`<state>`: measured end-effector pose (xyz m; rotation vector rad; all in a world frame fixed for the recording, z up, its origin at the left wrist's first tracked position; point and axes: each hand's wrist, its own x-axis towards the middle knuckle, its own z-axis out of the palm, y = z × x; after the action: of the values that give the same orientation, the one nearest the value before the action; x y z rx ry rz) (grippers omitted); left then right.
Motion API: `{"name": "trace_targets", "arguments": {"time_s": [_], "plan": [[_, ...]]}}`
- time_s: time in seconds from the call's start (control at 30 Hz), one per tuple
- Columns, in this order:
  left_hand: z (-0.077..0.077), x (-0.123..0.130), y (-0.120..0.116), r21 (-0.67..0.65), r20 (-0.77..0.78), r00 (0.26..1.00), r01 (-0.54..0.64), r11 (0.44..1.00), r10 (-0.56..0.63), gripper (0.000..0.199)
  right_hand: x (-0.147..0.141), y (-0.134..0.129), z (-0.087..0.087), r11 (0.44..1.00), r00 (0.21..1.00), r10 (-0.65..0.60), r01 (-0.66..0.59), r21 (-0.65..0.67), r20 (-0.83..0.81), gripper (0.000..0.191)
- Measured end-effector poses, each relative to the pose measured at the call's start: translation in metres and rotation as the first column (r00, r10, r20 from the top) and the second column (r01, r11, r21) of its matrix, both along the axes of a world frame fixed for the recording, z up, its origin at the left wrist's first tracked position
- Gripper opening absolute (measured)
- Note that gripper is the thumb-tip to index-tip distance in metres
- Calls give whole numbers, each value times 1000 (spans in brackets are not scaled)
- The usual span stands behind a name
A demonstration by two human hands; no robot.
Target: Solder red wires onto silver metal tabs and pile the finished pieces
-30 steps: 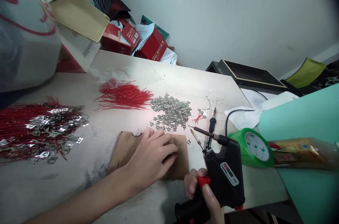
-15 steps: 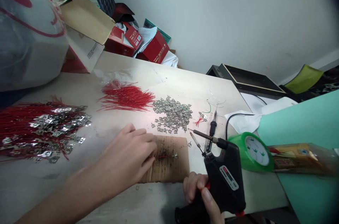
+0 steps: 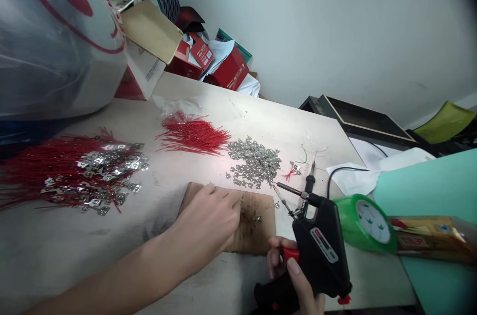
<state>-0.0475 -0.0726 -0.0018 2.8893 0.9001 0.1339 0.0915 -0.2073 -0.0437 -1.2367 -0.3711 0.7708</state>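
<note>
A black soldering gun (image 3: 322,250) with a red trigger is gripped in my right hand (image 3: 294,270), its tip pointing up and left above the table. My left hand (image 3: 214,215) rests over a stained cardboard piece (image 3: 263,235), fingers bent down and pressed together; a red wire shows faintly beside the fingertips, and what they pinch is hidden. On the cardboard, just right of those fingers, lies a small metal tab (image 3: 258,219). Behind the cardboard spreads a pile of loose metal tabs (image 3: 253,161). Red wires (image 3: 197,136) lie in a bundle to its left.
Wires with metal tabs (image 3: 93,171) are heaped at the left, below a plastic bag (image 3: 67,56). A soldering iron (image 3: 309,183) lies behind the gun. Green tape (image 3: 365,220) sits at the right. Red boxes (image 3: 231,69) stand along the wall.
The whole view has shifted, so most things appear farther right. More of the cardboard's left part now shows behind my left hand. The soldering gun remains in my right hand.
</note>
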Motion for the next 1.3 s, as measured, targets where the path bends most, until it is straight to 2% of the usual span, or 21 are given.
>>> {"name": "trace_targets", "arguments": {"time_s": [0.2, 0.37, 0.47, 0.57, 0.67, 0.83, 1.0, 1.17, 1.3], "plan": [[13, -12, 4, -152, 20, 999, -42, 987, 46, 12, -3, 1, 6, 1000, 1000, 11, -11, 1, -8, 20], [23, -26, 15, -279, 225, 973, 12, 960, 54, 15, -5, 3, 5, 1000, 1000, -14, 14, 8, 12, 21], [24, -29, 19, -337, 260, 965, 49, 940, 43, 18, -5, 3, 3, 999, 999, -36, 37, 7, -8, 22], [17, -29, 19, -357, 306, 952, 86, 930, 29, 23, -1, 1, 2, 999, 999, -24, 25, 46, -24, 22], [1, -26, 12, -306, 377, 925, 84, 948, 40, 24, 5, -6, 4, 999, 1000, 19, -19, 39, 1, 23], [-21, -22, 1, -254, 436, 894, 7, 967, 108, 17, 15, -29, 5, 999, 983, 15, -7, -45, 184, 24], [-24, -19, 0, -262, 405, 907, -6, 965, 115, 14, 16, -48, -4, 998, 944, 43, -25, -60, 328, 24], [-24, -17, -1, -212, 387, 917, -11, 977, 94, 19, 9, -54, -13, 997, 945, -20, 42, -63, 326, 24], [-28, -16, -1, -179, 428, 903, 50, 983, 32, 18, 9, -56, -18, 997, 940, 30, -3, -80, 338, 32]]}}
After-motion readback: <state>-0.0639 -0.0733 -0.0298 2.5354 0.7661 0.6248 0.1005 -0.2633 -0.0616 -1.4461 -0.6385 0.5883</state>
